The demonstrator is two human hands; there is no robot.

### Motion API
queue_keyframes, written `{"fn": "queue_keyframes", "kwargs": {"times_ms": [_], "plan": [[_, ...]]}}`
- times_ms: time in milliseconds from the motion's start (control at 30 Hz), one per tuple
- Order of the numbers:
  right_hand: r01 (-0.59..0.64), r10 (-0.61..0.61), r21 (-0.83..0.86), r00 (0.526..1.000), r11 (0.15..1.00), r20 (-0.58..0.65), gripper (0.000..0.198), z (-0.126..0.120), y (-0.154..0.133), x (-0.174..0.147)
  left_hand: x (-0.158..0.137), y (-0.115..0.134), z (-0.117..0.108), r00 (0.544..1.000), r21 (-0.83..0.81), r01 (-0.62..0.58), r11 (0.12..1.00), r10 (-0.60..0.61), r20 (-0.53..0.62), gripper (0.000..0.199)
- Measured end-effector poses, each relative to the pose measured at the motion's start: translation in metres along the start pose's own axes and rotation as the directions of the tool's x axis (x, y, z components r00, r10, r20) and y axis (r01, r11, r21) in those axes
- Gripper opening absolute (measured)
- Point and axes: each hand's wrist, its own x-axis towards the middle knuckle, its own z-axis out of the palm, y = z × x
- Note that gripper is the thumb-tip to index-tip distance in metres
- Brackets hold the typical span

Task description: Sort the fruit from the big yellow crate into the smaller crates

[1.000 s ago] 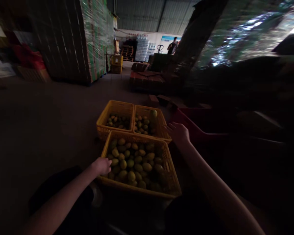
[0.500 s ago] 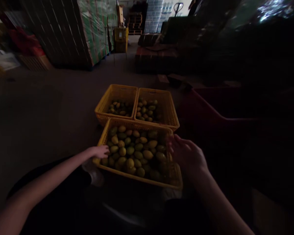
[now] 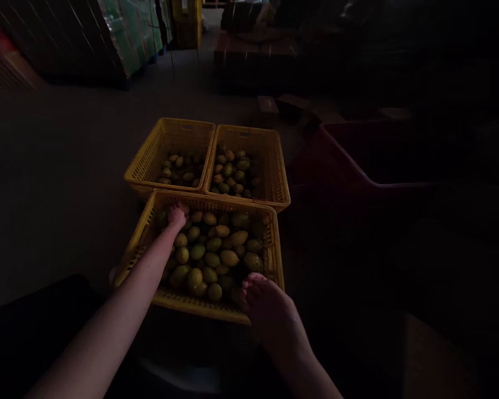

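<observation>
Yellow-green mangoes fill much of the near yellow crate. My left hand reaches into its far left corner, fingers curled around a mango that is mostly covered. Over the near right corner, my right hand points down with its fingers bent among the fruit. Whatever lies under those fingers is hidden in shadow. Behind stand two more yellow crates, a left one and a right one, each with a layer of mangoes at the bottom.
A dark red bin stands to the right. Small cardboard boxes lie on the floor behind the crates. Wrapped green stacked goods rise at the far left, with a yellow stand beside them. The light is dim.
My left hand has moved from the near crate's left side to its far left corner. My right hand has gone from the right rim down to the near right corner. The view has tilted down.
</observation>
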Motion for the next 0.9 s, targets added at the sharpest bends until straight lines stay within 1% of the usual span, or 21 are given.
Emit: {"fn": "queue_keyframes", "kwargs": {"times_ms": [67,100,167,233,300,333,400,467,500,567,600,667,700,733,767,800,833,867,900], "plan": [[-0.101,0.103,0.031,0.992,0.994,-0.078,0.021,0.006,-0.003,-0.004,-0.002,-0.007,0.003,0.999,-0.024,0.001,1.000,-0.002,-0.032,0.067],[-0.130,0.135,0.048,0.985,0.990,-0.112,0.024,0.009,-0.005,-0.005,-0.003,-0.011,0.001,0.999,-0.039,0.000,0.999,-0.002,-0.043,0.066],[-0.144,0.150,0.057,0.980,0.988,-0.134,0.024,0.011,-0.007,-0.008,-0.006,-0.018,-0.007,0.999,-0.075,0.000,0.997,-0.004,-0.053,0.068],[-0.147,0.152,0.048,0.982,0.988,-0.116,0.020,0.013,-0.008,-0.011,-0.012,-0.025,-0.017,0.999,-0.124,-0.006,0.992,-0.001,-0.051,0.072],[-0.136,0.139,0.037,0.987,0.990,-0.082,0.015,0.016,-0.007,-0.014,-0.023,-0.032,-0.025,1.000,-0.193,-0.009,0.981,0.003,-0.031,0.070],[-0.127,0.129,0.033,0.989,0.991,-0.070,0.013,0.017,-0.006,-0.016,-0.030,-0.035,-0.028,1.000,-0.235,-0.005,0.972,0.001,-0.013,0.065],[-0.120,0.121,0.018,0.992,0.993,-0.045,0.010,0.020,-0.002,-0.018,-0.048,-0.039,-0.028,0.999,-0.335,0.021,0.942,-0.009,0.037,0.048],[-0.122,0.122,-0.007,0.992,0.992,-0.027,0.010,0.021,0.003,-0.018,-0.067,-0.040,-0.027,0.996,-0.450,0.052,0.892,-0.011,0.093,0.033],[-0.127,0.126,-0.022,0.992,0.992,-0.023,0.010,0.020,0.005,-0.017,-0.076,-0.037,-0.027,0.993,-0.509,0.062,0.858,-0.002,0.117,0.029],[-0.124,0.122,-0.044,0.992,0.991,-0.031,0.010,0.016,0.010,-0.013,-0.095,-0.028,-0.034,0.988,-0.613,0.070,0.787,0.031,0.153,0.031],[-0.108,0.106,-0.049,0.993,0.993,-0.042,0.009,0.015,0.012,-0.010,-0.105,-0.021,-0.041,0.984,-0.666,0.066,0.743,0.062,0.167,0.034],[-0.072,0.069,-0.036,0.995,0.997,-0.074,0.009,0.014,0.014,-0.005,-0.129,-0.001,-0.065,0.970,-0.772,0.037,0.635,0.162,0.180,0.042],[-0.065,0.063,-0.012,0.994,0.998,-0.085,0.011,0.015,0.014,-0.004,-0.142,0.010,-0.079,0.952,-0.855,0.010,0.519,0.256,0.167,0.047],[-0.071,0.072,0.023,0.994,0.997,-0.082,0.015,0.018,0.013,-0.004,-0.156,0.021,-0.094,0.922,-0.904,-0.037,0.427,0.364,0.134,0.052],[-0.085,0.089,0.067,0.994,0.994,-0.058,0.021,0.021,0.012,-0.005,-0.170,0.032,-0.108,0.881,-0.919,-0.101,0.382,0.463,0.096,0.057],[-0.094,0.097,0.112,0.995,0.989,-0.021,0.027,0.026,0.010,-0.007,-0.183,0.041,-0.120,0.823,-0.922,-0.164,0.350,0.564,0.067,0.061],[-0.096,0.094,0.147,0.995,0.985,0.018,0.031,0.031,0.008,-0.011,-0.194,0.049,-0.128,0.750,-0.917,-0.244,0.316,0.661,0.029,0.062],[-0.079,0.073,0.172,0.996,0.982,0.042,0.032,0.035,0.005,-0.014,-0.201,0.054,-0.132,0.688,-0.904,-0.316,0.287,0.726,-0.010,0.060],[-0.055,0.048,0.186,0.998,0.981,0.040,0.029,0.038,0.002,-0.018,-0.205,0.056,-0.130,0.661,-0.896,-0.359,0.262,0.749,-0.046,0.055]]}}
